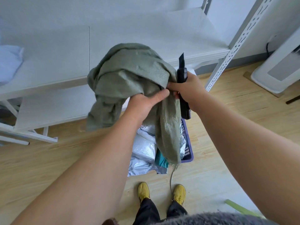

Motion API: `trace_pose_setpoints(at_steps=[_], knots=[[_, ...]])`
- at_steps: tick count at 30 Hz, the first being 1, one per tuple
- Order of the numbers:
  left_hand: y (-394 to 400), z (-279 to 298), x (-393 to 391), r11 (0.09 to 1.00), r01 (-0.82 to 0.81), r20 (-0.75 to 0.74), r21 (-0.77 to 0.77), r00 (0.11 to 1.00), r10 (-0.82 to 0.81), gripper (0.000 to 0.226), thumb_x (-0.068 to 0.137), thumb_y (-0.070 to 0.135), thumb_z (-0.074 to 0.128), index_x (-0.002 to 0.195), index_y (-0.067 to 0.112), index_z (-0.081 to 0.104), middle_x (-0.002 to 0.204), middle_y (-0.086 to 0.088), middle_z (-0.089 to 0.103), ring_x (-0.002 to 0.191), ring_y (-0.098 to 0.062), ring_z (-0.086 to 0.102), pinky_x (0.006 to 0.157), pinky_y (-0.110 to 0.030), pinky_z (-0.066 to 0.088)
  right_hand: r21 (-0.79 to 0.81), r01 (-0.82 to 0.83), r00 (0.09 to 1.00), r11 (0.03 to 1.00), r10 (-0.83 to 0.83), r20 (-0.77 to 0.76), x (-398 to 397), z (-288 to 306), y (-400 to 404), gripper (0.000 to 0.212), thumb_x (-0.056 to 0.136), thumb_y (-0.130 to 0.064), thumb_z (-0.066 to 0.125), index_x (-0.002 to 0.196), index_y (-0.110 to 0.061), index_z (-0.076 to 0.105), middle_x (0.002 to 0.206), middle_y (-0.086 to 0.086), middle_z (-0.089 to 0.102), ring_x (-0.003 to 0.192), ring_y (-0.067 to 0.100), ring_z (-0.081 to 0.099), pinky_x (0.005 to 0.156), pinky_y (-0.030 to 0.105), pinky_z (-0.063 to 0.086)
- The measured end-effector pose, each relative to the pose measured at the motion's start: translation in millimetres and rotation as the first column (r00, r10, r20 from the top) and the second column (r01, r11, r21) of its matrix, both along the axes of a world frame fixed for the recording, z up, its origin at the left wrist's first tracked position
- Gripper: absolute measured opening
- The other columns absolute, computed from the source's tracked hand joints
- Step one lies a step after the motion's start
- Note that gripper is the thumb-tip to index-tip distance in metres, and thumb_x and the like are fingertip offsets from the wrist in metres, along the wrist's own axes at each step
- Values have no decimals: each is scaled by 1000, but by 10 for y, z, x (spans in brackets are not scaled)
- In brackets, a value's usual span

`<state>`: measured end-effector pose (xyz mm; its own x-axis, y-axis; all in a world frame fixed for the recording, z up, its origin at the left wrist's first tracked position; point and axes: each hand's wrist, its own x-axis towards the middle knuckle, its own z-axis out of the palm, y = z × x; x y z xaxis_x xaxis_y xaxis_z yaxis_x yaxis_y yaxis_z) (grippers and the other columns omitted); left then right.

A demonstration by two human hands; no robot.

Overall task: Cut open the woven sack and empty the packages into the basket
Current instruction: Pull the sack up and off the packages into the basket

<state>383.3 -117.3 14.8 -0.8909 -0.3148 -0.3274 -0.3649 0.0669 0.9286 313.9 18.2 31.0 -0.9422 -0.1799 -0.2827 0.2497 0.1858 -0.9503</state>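
Note:
A limp grey-green woven sack (pixel 129 75) hangs bunched in front of me above the basket. My left hand (pixel 146 101) grips a fold of its cloth near the middle. My right hand (pixel 186 88) holds a black utility knife (pixel 182 78) with its blade end pointing up, and its fingertips also pinch the sack beside my left thumb. A long tail of the sack droops down into the blue basket (pixel 188 143) on the floor. Silver and white packages (pixel 144 150) lie piled in the basket, with a teal one (pixel 160 159) among them.
White metal shelving (pixel 48 75) stands behind the sack, its slotted upright (pixel 235 49) at the right. A white appliance (pixel 279 69) sits at the far right. My yellow shoes (pixel 162 192) stand on the wooden floor just behind the basket. A green strip (pixel 240 207) lies at lower right.

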Motion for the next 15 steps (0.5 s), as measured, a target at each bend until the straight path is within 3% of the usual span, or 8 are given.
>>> trace_pose_setpoints(at_steps=[3, 8, 12, 15], knots=[[41, 10, -33, 993, -113, 34, -15, 993, 114, 72, 52, 58, 84, 108, 15, 71, 105, 2, 72, 99, -19, 67, 95, -40, 52, 17, -83, 995, 996, 84, -49, 38, 103, -35, 19, 83, 1, 68, 92, -7, 54, 65, 4, 55, 38, 1, 51, 44, 16, 45], [3, 72, -124, 956, -290, -88, -49, 954, 286, 59, 63, 49, 79, 110, 15, 70, 109, 2, 70, 102, -19, 65, 95, -38, 52, 12, -108, 987, 994, 109, -122, 44, 204, -118, 23, 85, 1, 67, 83, -16, 52, 68, 7, 59, 44, 6, 55, 48, 18, 48], [-12, 114, -190, 940, -340, -226, -36, 919, 324, 59, 61, 55, 76, 110, 22, 70, 113, 8, 69, 108, -14, 63, 99, -37, 50, -29, -71, 974, 997, 64, -217, -39, 226, -199, 26, 83, 2, 67, 83, -19, 52, 76, 8, 60, 68, 24, 64, 71, 35, 59], [-56, 122, -191, 941, -332, -230, -60, 922, 311, 65, 58, 56, 74, 112, 21, 70, 114, 8, 68, 108, -14, 63, 99, -37, 49, -114, -86, 989, 990, 71, -132, -45, 227, -212, 26, 84, 5, 67, 86, -17, 53, 86, 10, 60, 85, 30, 67, 80, 37, 60]])
